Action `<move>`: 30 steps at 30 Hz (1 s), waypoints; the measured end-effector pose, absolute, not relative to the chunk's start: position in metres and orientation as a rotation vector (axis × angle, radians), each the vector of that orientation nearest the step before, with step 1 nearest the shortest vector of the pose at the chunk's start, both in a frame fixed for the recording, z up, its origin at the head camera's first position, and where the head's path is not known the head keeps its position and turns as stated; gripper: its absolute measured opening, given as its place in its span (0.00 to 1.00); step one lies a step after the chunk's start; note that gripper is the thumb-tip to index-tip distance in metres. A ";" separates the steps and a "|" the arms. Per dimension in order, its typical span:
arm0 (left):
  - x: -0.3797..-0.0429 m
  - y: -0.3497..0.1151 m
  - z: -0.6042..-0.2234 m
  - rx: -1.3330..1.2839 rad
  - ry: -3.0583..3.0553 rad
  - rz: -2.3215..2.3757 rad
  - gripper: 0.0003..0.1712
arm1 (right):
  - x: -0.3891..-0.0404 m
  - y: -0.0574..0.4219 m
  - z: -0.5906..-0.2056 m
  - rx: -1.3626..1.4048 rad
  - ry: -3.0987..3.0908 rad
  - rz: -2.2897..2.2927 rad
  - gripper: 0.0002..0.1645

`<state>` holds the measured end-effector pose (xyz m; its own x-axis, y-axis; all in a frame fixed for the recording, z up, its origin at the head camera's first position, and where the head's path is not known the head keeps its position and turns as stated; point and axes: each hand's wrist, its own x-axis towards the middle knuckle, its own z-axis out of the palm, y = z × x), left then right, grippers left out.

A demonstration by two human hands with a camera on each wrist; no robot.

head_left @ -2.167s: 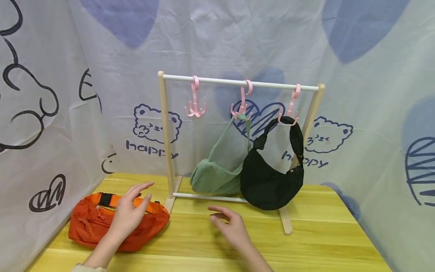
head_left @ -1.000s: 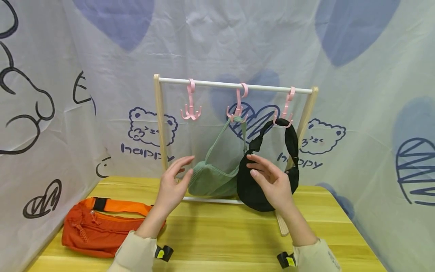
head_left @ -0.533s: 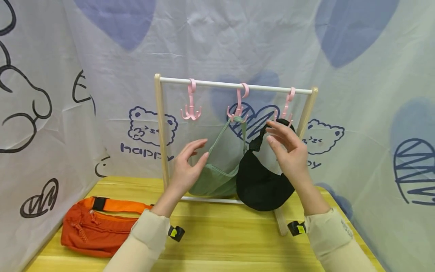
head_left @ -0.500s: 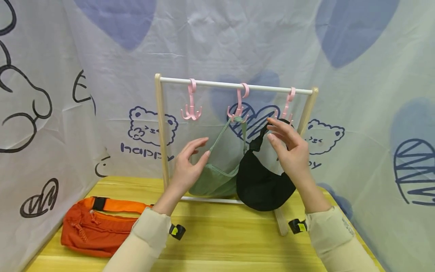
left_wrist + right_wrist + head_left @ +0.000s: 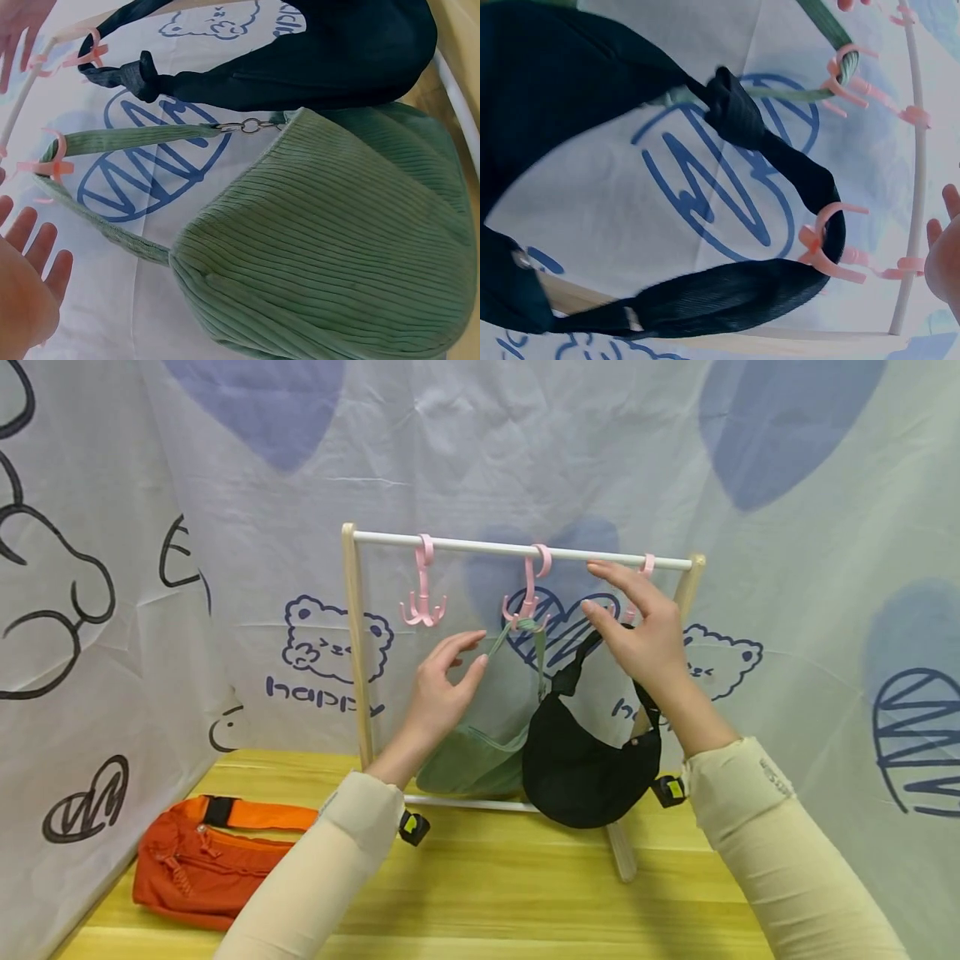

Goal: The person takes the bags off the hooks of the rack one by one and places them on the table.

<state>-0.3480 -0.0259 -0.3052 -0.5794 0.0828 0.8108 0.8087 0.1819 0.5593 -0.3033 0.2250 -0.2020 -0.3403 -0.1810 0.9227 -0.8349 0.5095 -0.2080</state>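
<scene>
In the head view my left hand [image 5: 444,687] is raised before the green corduroy bag [image 5: 472,760], its relaxed fingers close to the bag's strap. That strap is looped on the middle pink hook [image 5: 529,602]. My right hand [image 5: 639,625] is higher, in front of the right pink hook [image 5: 648,564] and just below the white rail [image 5: 480,545]. Its fingers are loosely bent with nothing between them. The black bag [image 5: 588,764] hangs from the right hook by its knotted strap [image 5: 735,112], partly hidden by my right hand in the head view.
An orange-red waist bag [image 5: 202,868] lies on the wooden table [image 5: 525,893] at the left, partly behind my left sleeve. The left pink hook [image 5: 425,589] carries nothing. Wooden posts [image 5: 357,643] hold the rail, and a printed cloth [image 5: 285,410] hangs behind.
Both hands have risen from low over the table toward the rail, the right hand higher. The left hand has moved away from the waist bag toward the green strap. The bags hang as before.
</scene>
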 end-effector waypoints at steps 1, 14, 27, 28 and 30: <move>-0.350 -0.024 -0.303 -0.842 -1.827 -1.439 0.21 | -0.307 0.226 -0.198 0.852 -1.823 0.842 0.26; -0.372 -0.004 -0.294 -0.816 -1.854 -1.504 0.21 | -0.356 0.226 -0.176 0.879 -1.951 0.533 0.26; -0.373 0.009 -0.298 -0.762 -1.788 -1.702 0.18 | -0.369 0.212 -0.175 0.818 -2.001 0.421 0.24; -0.372 0.009 -0.299 -0.757 -1.782 -1.714 0.18 | -0.368 0.210 -0.176 0.813 -2.007 0.411 0.24; -0.372 0.010 -0.300 -0.738 -1.774 -1.735 0.18 | -0.368 0.208 -0.177 0.810 -2.010 0.403 0.23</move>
<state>-0.3719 0.0099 -0.3004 -0.7005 0.0102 0.7135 0.7136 0.0184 0.7003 -0.3677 0.2081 -0.1766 -0.3773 -0.3859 0.8419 -0.6806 0.7320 0.0305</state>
